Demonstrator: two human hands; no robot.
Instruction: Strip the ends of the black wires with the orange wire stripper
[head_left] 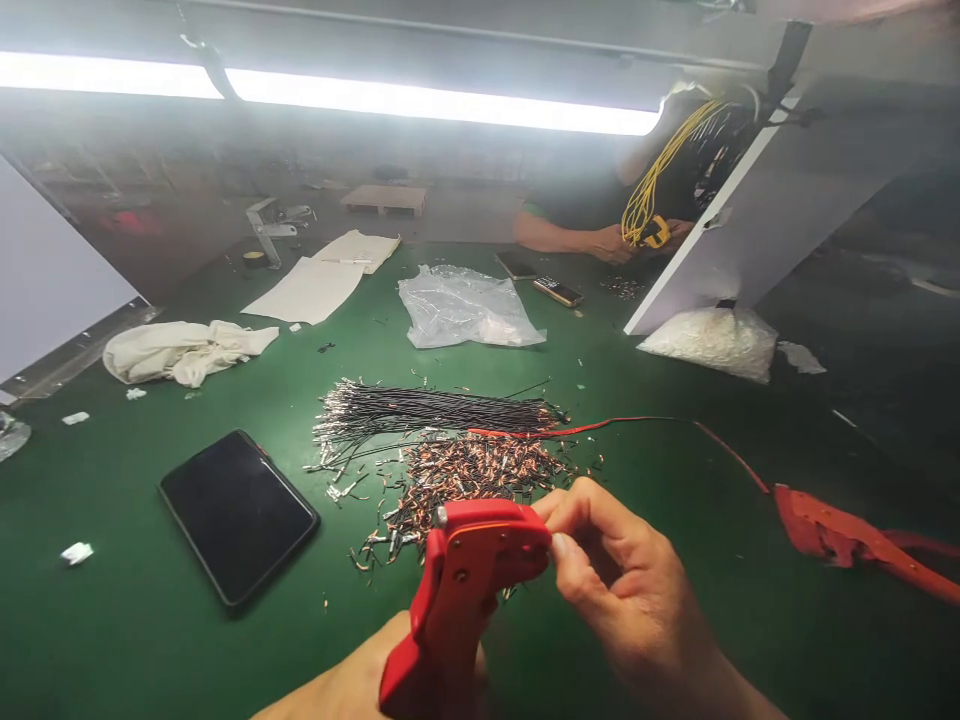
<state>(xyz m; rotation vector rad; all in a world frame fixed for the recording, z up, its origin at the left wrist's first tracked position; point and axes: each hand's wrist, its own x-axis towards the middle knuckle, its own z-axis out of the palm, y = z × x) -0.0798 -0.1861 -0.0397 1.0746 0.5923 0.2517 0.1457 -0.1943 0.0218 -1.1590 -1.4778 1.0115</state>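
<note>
1) One red tool [469, 590] is held upright above the near side of the table [112, 640]
2) Left hand [360, 675]: around the tool's handle, fingers mostly hidden
3) Right hand [637, 580]: thumb and forefinger drawn close at the tool's head; from here I cannot tell whether they pinch anything
4) Beyond the tool: loose scraps [480, 465], with bundled black wires [442, 408] just behind
5) Left of the scraps: phone [240, 515], flat; far right: second tool [832, 525]
</note>
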